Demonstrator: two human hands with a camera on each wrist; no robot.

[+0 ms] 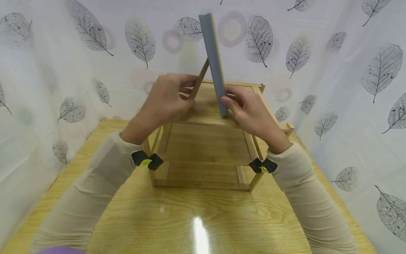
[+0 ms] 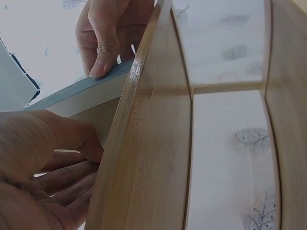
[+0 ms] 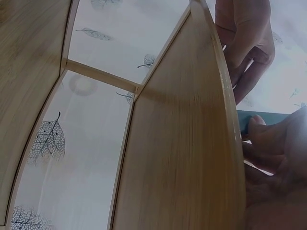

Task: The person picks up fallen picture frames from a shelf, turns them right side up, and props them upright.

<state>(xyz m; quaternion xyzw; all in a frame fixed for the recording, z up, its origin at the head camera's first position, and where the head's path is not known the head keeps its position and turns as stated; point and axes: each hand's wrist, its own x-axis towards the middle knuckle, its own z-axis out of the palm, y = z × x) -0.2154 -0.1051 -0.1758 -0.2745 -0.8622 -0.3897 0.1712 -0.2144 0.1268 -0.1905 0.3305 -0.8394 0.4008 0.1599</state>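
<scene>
A: Far L first?
B: Beige L sleeve [image 1: 98,176], black band [image 1: 139,157] at the cuff, then L hand [image 1: 169,93].
A: Grip?
B: Narrow: thumb + fingers pinching a thin wooden strut [image 1: 201,78], which slants up to meet the panel.
A: Panel?
B: Blue-grey panel [image 1: 212,60], next over, seen near edge-on. Tall, top tipped L, above the top board of the wooden rack [image 1: 203,124]. Can't tell if its btm touches.
A: R hand [image 1: 250,109]?
B: Also narrow: thumb on the panel's near edge, low down, fingers round the far side. R-wrist view shows the thumb on it too.
A: Rest?
B: R sleeve [image 1: 314,197] far R. Rack's tiered, on a wood-grain table [image 1: 152,222], w/ a leaf-print sheet [image 1: 349,63] behind & both sides.
</scene>
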